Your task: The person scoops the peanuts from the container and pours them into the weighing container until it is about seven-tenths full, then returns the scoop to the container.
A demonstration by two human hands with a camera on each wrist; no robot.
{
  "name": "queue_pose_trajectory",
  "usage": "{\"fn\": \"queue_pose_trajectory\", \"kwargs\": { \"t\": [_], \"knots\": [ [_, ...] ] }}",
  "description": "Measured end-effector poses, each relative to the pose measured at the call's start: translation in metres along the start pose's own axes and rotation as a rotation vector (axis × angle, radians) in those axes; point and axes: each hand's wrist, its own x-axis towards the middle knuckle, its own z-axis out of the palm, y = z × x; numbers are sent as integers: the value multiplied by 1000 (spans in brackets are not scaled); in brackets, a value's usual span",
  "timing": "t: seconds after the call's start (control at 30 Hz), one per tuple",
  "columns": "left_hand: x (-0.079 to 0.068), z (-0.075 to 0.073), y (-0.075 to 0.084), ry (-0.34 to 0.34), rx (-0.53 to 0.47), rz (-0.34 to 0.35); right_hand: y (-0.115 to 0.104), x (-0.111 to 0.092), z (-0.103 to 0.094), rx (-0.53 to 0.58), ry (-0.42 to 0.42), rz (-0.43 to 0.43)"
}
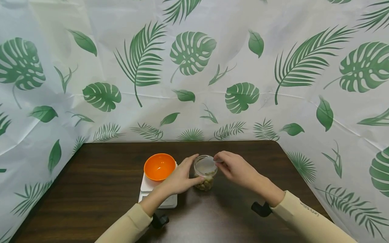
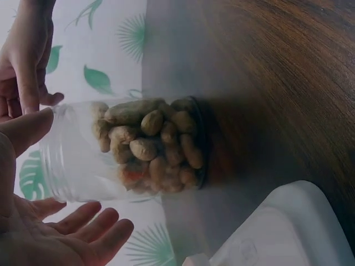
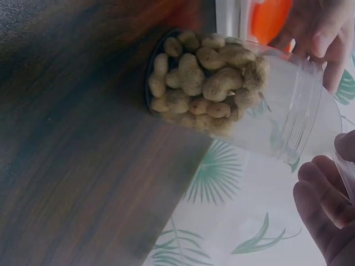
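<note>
One clear jar (image 1: 206,173), part-filled with unshelled peanuts (image 3: 216,83), stands upright on the dark table (image 1: 100,182), between the two hands. The left hand (image 1: 182,175) holds it near the rim, thumb on one side and fingers spread on the other. The right hand (image 1: 235,166), beside the mouth, pinches the edge of a clear, lid-like piece (image 3: 348,176) between thumb and fingertips. Left of the jar, an orange bowl (image 1: 159,167) rests on a white scale (image 1: 147,185).
</note>
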Motion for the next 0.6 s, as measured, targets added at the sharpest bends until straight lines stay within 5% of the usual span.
{"fn": "queue_pose_trajectory", "kwargs": {
  "t": [0.6],
  "knots": [
    [16,9,-7,-1,-75,2,11,-4,6,151,29,83]
  ]
}}
